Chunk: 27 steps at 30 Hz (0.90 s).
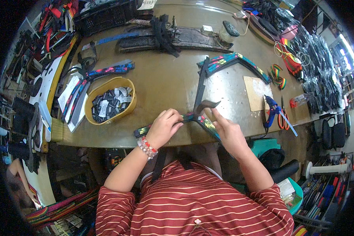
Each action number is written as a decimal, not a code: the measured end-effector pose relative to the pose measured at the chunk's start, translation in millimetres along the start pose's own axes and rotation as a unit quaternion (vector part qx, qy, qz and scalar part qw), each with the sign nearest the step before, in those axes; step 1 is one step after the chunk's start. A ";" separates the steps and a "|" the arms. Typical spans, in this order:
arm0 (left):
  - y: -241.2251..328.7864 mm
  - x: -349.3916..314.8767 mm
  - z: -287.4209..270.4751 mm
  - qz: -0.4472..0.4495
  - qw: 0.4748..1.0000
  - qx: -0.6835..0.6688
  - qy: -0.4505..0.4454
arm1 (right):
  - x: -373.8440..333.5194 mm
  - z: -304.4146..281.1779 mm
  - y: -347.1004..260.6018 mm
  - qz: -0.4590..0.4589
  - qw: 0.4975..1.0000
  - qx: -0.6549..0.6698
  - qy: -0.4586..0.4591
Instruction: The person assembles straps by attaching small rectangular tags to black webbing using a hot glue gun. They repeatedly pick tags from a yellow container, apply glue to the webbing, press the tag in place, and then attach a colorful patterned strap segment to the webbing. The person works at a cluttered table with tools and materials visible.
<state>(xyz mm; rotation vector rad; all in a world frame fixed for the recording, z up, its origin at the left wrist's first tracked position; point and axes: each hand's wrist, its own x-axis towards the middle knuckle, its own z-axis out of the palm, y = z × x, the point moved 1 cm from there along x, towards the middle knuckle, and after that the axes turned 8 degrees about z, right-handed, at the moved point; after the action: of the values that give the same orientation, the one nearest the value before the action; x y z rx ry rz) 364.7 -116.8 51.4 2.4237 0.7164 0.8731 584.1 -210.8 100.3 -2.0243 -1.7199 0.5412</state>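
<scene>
A colourful patterned strap [146,129] lies bent along the near table edge. My left hand [164,126], with a beaded bracelet at the wrist, is closed on its left part, fingertips pressed together near the bend. My right hand [229,135] is at the strap's right part, its index finger stretched toward a curled dark strip [208,105] at the bend. The right thumb side appears to grip the strap; the underside of that hand is hidden. A black strap [201,84] runs from the bend away toward a bundle of patterned straps [240,59].
A yellow bin [133,103] of small black pieces and labels stands left. A blue glue gun [270,108] and orange-handled scissors [286,122] are right, by a tan board [252,93]. A long dark block [141,44] with black straps lies farther back.
</scene>
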 end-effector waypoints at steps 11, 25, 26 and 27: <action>62.0 13.5 55.2 0.193 0.954 0.162 -0.161 | 65.9 -7.6 48.8 0.069 0.996 0.051 0.037; -15.3 24.5 -39.7 -0.345 0.668 -0.631 0.189 | -25.0 -38.2 91.6 0.047 0.967 0.108 -0.226; -6.3 0.6 -34.6 -0.368 0.631 -0.675 0.104 | -44.0 -28.5 100.5 0.035 0.884 0.221 -0.411; 1.5 -22.0 -32.3 -0.367 0.664 -0.649 -0.057 | -56.1 -10.0 114.9 0.067 0.889 0.089 -0.443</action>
<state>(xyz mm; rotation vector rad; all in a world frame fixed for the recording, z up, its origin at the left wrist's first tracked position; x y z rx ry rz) 328.5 -123.5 65.0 0.7513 0.5830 0.5152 675.1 -283.0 46.1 -1.8764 -1.8603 1.8179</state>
